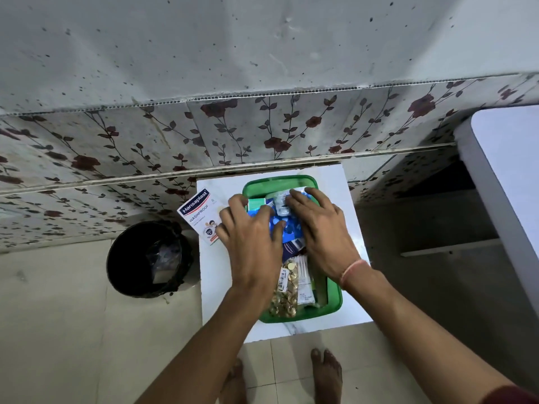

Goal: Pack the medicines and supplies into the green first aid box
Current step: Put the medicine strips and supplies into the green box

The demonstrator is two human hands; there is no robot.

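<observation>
Your left hand [250, 228] and right hand [316, 225] lie side by side, fingers spread and pressing flat on the blue blister packs [281, 225], likely to settle the load rather than grip it. The green first aid box [335, 298] beneath sits mid-table [215, 275], its long axis running from 6 to 12 o'clock. The Hansaplast packet [201, 214] waits outside at 9 o'clock, unpacked.
</observation>
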